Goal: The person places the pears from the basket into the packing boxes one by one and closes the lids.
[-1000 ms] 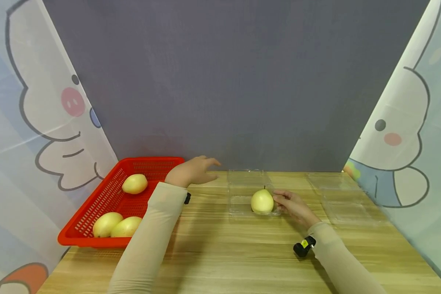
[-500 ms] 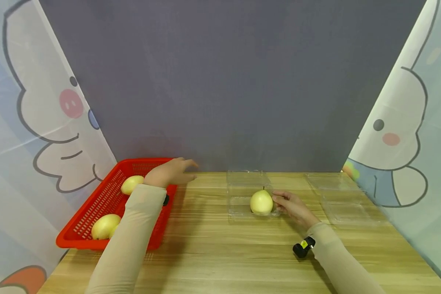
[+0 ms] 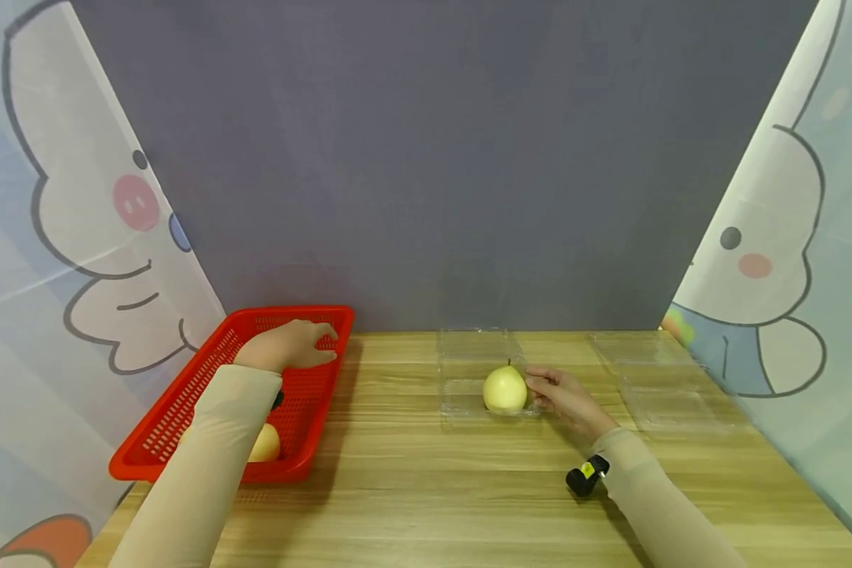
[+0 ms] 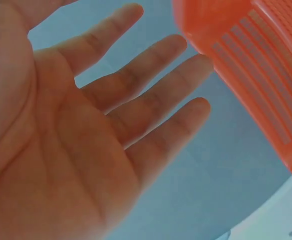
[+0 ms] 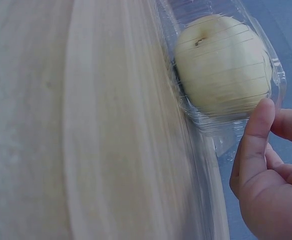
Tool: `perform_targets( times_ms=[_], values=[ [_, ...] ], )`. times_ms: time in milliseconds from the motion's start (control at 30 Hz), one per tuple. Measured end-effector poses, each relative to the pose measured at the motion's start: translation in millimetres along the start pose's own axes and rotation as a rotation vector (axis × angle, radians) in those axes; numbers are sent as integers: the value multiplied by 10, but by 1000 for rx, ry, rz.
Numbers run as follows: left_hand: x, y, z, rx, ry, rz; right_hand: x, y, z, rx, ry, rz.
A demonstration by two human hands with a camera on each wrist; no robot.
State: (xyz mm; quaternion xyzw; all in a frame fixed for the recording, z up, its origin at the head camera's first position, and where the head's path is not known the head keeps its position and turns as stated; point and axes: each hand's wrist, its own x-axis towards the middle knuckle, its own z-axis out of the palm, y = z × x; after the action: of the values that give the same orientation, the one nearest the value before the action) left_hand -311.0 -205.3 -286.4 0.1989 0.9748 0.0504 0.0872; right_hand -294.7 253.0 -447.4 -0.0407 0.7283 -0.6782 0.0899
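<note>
My left hand (image 3: 287,347) is over the red plastic basket (image 3: 291,472), fingers spread and holding nothing. The left wrist view shows its bare palm beside the basket's slotted wall (image 4: 256,100). Inside the basket a pale yellow pear (image 3: 265,444) peeks out from behind my sleeve, which hides most of the fruit there. With thumb and fingertips, my right hand (image 3: 568,401) pinches the right edge of a clear plastic clamshell box (image 3: 461,398). One pear (image 3: 506,390) sits upright in the right part of that box, stem up; the right wrist view shows it through the box wall.
A second clear plastic box (image 3: 670,394) lies opened at the right of the wooden table (image 3: 433,505). Behind the table rises a grey panel (image 3: 433,158), with printed cartoon cloths (image 3: 767,237) at both sides.
My left hand has moved left, from beyond the basket's right rim to over its inside, and its arm now covers more pears. The right hand, box and boxed pear stay put.
</note>
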Motion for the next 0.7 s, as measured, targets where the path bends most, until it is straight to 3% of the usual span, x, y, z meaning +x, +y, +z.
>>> perform_targets(
  times_ms=[267, 700],
  values=[
    [-154, -186, 28, 19, -33, -59, 8, -16, 13, 3, 2, 3],
    [-365, -325, 204, 54, -139, -181, 23, 18, 2, -2, 12, 2]
  ],
)
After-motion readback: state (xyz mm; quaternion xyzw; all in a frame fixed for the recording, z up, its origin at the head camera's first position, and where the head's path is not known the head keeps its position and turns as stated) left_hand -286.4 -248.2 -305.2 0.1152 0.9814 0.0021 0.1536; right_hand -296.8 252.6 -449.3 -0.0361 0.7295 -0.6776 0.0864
